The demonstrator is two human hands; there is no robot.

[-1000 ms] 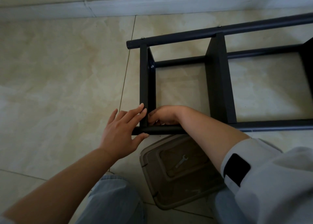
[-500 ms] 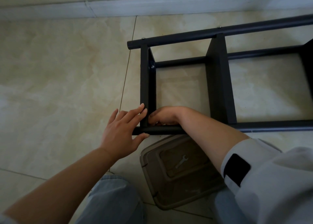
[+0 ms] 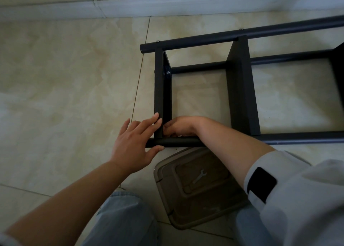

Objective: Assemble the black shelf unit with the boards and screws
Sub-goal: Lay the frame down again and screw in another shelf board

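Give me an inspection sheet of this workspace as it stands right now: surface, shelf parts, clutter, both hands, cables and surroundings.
Surface: beige tiled floor with visible grout lines.
Job's things: black shelf frame lies on its side on the floor; a screw shows at the far corner of the end board.
Clutter: brown plastic lid on the floor near the knees, with a small wrench lying on it.
Grippers: left hand rests with straight fingers on the end board and near tube; right hand is curled inside the near corner, what it holds is hidden.
Cables: nothing seen.
Surroundings: pale skirting board along the wall.
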